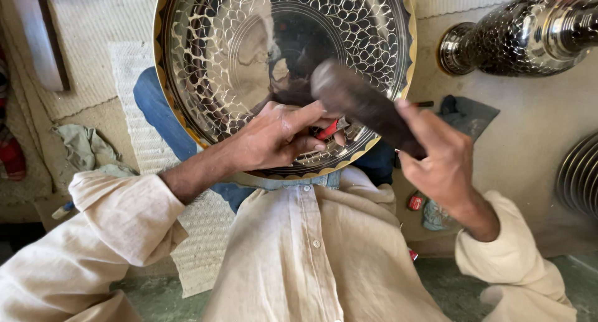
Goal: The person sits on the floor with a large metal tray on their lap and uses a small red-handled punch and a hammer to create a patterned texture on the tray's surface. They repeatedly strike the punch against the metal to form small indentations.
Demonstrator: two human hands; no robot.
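Left hand (274, 138) fingers pinch red-handled tool (328, 130) against engraved brass plate (237, 54) propped on lap; right hand (439, 157) fingers wrapped round dark mallet (364, 104) — off-centre blow could skid tool, scar pattern.

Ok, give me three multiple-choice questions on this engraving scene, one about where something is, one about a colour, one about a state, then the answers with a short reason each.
1. Where does the metal vase lie?
A. upper right of the round plate
B. on the person's lap
C. left of the plate

2. What colour is the small tool pinched by the left hand?
A. blue
B. red
C. green

3. How is the dark mallet in the right hand?
A. lying on the floor
B. stood upright on its head, untouched
C. gripped by its handle, head over the plate

Answers: 1 A, the vase lies on its side at the upper right. 2 B, a red piece shows between the fingers. 3 C, the right hand is closed round the handle, with the head over the plate.
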